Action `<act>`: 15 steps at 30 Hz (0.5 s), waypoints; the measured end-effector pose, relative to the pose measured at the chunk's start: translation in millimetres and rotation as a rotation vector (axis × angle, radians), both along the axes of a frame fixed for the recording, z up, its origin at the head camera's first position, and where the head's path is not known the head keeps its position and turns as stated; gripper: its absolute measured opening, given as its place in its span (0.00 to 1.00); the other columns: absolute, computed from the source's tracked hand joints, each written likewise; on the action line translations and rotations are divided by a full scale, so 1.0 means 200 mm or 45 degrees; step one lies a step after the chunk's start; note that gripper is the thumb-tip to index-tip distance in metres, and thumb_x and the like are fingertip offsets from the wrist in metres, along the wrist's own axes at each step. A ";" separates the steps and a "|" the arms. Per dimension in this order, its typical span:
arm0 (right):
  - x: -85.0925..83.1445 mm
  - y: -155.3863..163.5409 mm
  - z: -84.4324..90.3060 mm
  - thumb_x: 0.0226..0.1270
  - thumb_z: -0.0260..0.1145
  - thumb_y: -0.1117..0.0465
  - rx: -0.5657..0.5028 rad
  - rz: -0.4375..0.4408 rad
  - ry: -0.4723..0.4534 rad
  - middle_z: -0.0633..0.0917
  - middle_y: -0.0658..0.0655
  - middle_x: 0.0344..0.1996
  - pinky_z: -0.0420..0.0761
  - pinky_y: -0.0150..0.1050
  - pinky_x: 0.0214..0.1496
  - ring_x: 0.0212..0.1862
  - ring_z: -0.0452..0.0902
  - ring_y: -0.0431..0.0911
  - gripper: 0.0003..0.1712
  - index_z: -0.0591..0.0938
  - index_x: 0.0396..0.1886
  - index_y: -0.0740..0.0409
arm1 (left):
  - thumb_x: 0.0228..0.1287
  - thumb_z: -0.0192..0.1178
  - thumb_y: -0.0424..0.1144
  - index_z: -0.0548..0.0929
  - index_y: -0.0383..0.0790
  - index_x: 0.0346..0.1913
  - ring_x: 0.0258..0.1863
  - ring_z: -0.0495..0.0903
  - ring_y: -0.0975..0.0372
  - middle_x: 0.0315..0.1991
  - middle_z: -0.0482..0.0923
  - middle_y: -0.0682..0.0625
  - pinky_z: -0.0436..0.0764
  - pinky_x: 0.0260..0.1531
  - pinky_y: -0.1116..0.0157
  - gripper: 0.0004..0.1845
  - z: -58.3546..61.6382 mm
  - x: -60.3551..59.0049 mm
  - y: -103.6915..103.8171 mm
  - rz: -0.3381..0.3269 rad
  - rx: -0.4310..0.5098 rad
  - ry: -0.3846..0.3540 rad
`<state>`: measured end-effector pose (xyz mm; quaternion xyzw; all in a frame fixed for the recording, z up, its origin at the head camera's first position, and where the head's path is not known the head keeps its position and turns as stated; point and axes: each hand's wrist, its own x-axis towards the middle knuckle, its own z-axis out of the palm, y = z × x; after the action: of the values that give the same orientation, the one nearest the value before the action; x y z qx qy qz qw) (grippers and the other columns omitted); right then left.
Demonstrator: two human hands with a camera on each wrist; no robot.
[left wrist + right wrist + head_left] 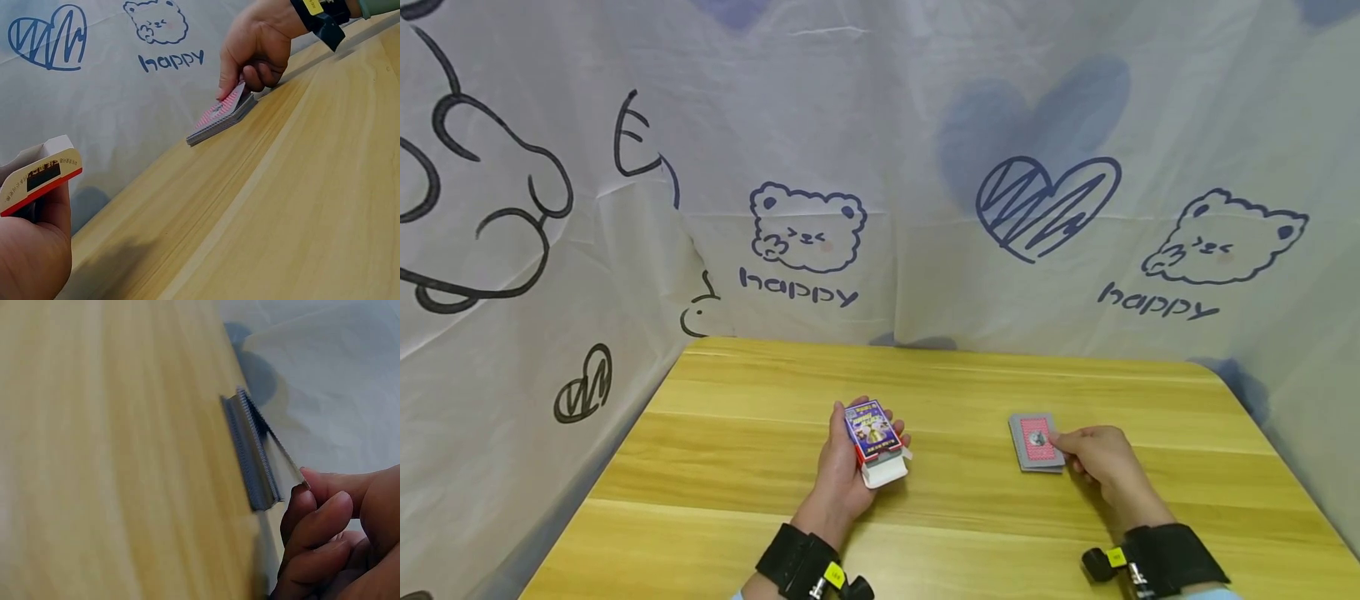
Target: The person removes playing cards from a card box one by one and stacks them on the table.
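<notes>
Resting flat on the tabletop [970, 517], the deck of cards [1036, 442] lies to the right of centre, its red-patterned back up and its long axis running away from the person, roughly toward the printed curtain [880, 167] at the back. The right hand [1097, 458] sits just beside the deck on its right, so the cards lie to the left of those fingers; the thumb and fingertips [325, 512] curl in and pinch the near right edge of the stack, and the wrist views show the top cards lifted a little at that edge while the rest of the stack stays on the wood. The left hand [850, 467] is well apart from the deck, toward the middle of the tabletop, and it grips a card box [874, 442] with its fingers wrapped around the sides; the box's long axis also points away from the person, tilted slightly, and its white flap hangs open at the near end. The open mouth of the box faces back toward the person rather than toward the deck. Of the two hands, the right is plainly the nearer to the cards, already touching them, while the box waits in the left with a stretch of bare wood between box and deck.
</notes>
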<state>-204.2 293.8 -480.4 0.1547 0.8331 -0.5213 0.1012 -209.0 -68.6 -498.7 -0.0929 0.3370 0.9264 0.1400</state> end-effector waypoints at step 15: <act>0.00 -0.04 -0.02 0.73 0.67 0.56 0.224 0.000 0.077 0.67 0.47 0.11 0.66 0.36 0.19 0.16 0.63 0.42 0.19 0.84 0.24 0.64 | 0.82 0.31 0.69 0.58 0.54 0.81 0.52 0.86 0.56 0.68 0.68 0.41 0.87 0.58 0.53 0.35 0.01 0.00 0.00 0.000 0.012 -0.006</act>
<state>-204.5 286.0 -485.2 0.1471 0.8784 -0.4505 0.0620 -208.5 -69.3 -497.3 -0.0943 0.3324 0.9277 0.1413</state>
